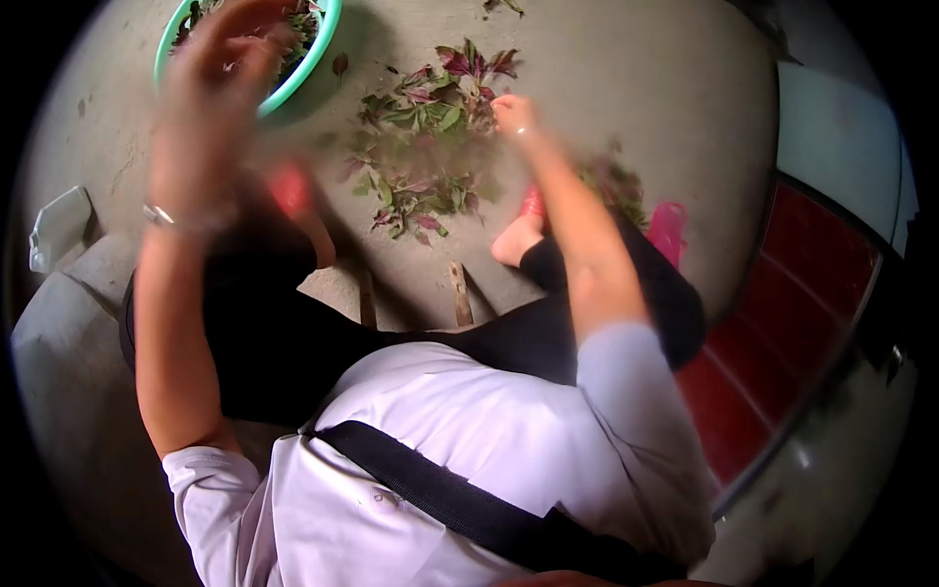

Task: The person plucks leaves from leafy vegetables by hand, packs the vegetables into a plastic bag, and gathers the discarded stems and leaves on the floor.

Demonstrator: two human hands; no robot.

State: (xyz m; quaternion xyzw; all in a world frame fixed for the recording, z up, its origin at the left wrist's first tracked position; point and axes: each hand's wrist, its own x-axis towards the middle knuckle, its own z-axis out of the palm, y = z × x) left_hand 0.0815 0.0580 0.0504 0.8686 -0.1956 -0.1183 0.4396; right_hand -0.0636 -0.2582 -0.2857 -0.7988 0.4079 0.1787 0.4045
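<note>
My left hand (230,73), smeared by motion, is raised over the green basin (323,54) at the upper left, which holds red and green leaves. Its fingers are too blurred to read, and a shiny band circles the wrist. At the right edge of a loose pile of red-green leafy vegetables (435,110) on the floor is my right hand (514,115). Its fingers are closed beside the purple leaves; what they hold, if anything, is hidden. Nearer my feet lies a second part of the pile (416,201), partly blurred.
More leafy stems (616,186) lie beyond my right forearm, close to a pink plastic bag (667,233). My feet in red footwear (533,203) flank the pile. A pale plastic piece (61,227) stands at left, and a red-panelled cabinet (782,303) is at right.
</note>
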